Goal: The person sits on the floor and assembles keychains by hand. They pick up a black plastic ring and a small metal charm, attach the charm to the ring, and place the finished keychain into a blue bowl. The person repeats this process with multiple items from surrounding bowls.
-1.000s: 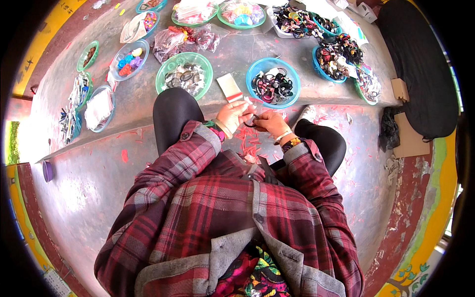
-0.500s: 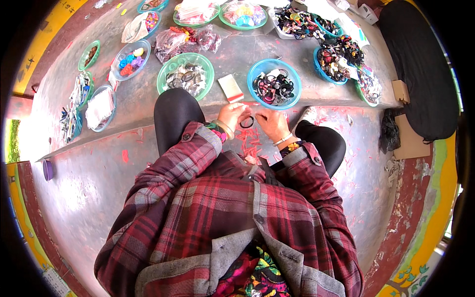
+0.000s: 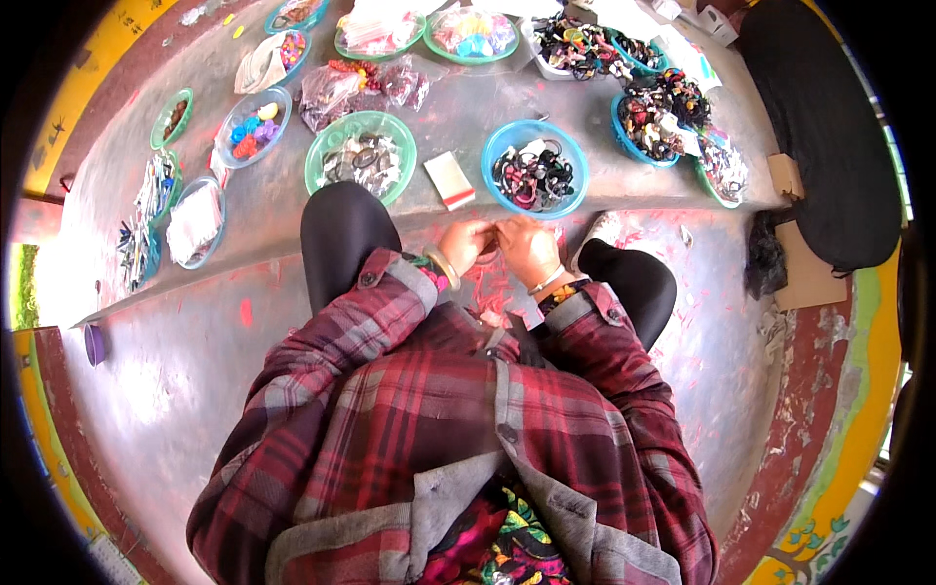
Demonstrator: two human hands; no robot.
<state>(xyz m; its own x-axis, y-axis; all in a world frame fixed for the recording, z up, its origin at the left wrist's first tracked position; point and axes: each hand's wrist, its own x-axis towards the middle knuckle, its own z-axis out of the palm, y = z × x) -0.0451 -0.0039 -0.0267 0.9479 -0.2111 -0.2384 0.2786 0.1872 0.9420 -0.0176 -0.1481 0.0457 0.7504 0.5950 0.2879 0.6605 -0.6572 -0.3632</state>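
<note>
My left hand [image 3: 464,245] and my right hand [image 3: 529,251] meet in front of my lap, fingertips touching. The left fingers are closed on a black hair tie, now mostly hidden among the fingers. My right fingers are pinched together at the same spot; whatever they grip is too small to make out. Just beyond the hands stands a blue basin [image 3: 487,161] of dark hair ties [image 3: 532,177]. To its left lies a small white card pack [image 3: 448,179] with a red end. Farther left, a green basin [image 3: 311,156] holds dark bands and clear pieces.
My bent knees flank the hands. More basins line the raised ledge, including one with coloured pieces [image 3: 255,132] and one with white packets [image 3: 197,222]. Bagged beads [image 3: 336,93] lie behind. At right are piled hair ties [image 3: 673,102] and a black bag [image 3: 766,258]. Red scraps litter the floor.
My hands have come together from slightly apart, the right moving left until the fingertips meet. The black ring that hung clearly below the left fingers is now largely covered.
</note>
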